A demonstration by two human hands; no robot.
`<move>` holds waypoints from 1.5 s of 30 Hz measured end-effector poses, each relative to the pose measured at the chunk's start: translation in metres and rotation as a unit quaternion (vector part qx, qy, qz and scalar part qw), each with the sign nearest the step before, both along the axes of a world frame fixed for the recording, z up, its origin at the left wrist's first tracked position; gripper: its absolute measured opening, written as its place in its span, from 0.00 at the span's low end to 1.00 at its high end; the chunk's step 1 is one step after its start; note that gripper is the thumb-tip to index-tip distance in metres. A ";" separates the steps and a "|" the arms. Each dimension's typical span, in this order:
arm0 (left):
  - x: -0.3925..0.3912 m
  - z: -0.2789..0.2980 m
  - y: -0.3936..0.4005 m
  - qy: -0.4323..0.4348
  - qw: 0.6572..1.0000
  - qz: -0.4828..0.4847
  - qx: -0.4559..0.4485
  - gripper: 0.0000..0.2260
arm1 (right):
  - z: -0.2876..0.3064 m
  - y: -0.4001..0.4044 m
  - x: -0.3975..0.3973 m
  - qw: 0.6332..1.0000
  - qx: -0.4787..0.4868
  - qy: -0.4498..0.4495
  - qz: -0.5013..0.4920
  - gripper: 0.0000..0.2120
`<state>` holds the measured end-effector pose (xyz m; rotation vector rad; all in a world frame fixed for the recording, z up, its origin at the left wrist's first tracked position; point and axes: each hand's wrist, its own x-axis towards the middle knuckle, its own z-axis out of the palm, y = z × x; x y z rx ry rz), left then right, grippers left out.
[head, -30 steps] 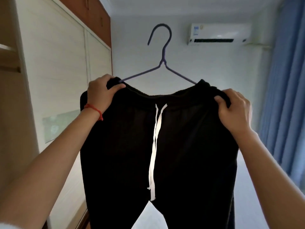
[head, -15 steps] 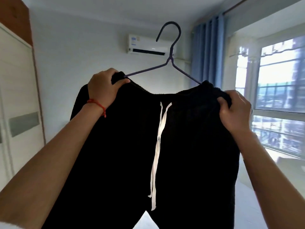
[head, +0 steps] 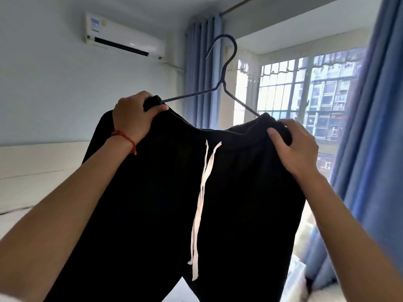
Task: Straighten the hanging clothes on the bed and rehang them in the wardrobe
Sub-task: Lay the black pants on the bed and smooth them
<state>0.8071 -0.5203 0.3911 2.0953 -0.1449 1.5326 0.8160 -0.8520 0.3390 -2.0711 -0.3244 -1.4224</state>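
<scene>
Both hands are up at chest-to-face height, holding black trousers point(head: 174, 203) spread on a dark wire hanger point(head: 224, 88). The left hand point(head: 133, 118) has its grip clenched round the left end of the waistband, thumb on the near side, right where the hanger's arm enters the cloth. The right hand point(head: 292, 149) clasps the other end, thumb pressed on the near face of the waistband, remaining fingers curled over the top edge. The waistband's long axis runs left to right between the two hands, roughly level, with the right end slightly lower. The hook rises above the midpoint, between the hands and out of either's grasp, its open end turned left. The legs hang straight down and out of the bottom of the view; a white drawstring point(head: 200, 203) dangles down the centre front. Behind are an air conditioner point(head: 124, 38) on the wall, blue curtains point(head: 366, 149) and a window point(head: 305, 94). The pale surface at the lower left may be the bed, but too little shows to be sure. No wardrobe is in view, so hanging likely calls for a turn toward it, and the hook should then lead.
</scene>
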 end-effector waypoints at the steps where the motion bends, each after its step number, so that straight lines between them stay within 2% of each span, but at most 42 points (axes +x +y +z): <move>1: 0.006 -0.004 -0.019 0.004 1.000 -0.006 -0.001 0.19 | -0.002 -0.019 0.003 1.000 -0.004 0.000 -0.006 0.14; 6: 0.039 -0.025 -0.101 0.038 0.998 -0.044 -0.022 0.18 | -0.008 -0.102 0.021 1.000 -0.003 -0.013 -0.019 0.12; 17: 0.156 -0.104 -0.200 0.129 0.989 -0.076 -0.015 0.17 | -0.057 -0.207 0.124 0.993 -0.033 0.087 -0.067 0.11; 22: 0.235 -0.156 -0.215 0.163 0.983 -0.083 -0.012 0.16 | -0.097 -0.226 0.205 0.989 -0.048 0.130 -0.050 0.09; 32: 0.361 -0.275 -0.222 0.301 0.948 -0.097 -0.038 0.13 | -0.196 -0.233 0.353 0.963 -0.055 0.263 -0.019 0.08; 40: 0.447 -0.345 -0.228 0.375 0.921 -0.030 -0.105 0.12 | -0.261 -0.228 0.488 0.937 -0.042 0.344 0.039 0.09; 45: 0.516 -0.391 -0.247 0.403 0.897 0.046 -0.178 0.11 | -0.304 -0.230 0.607 0.917 -0.057 0.376 0.116 0.08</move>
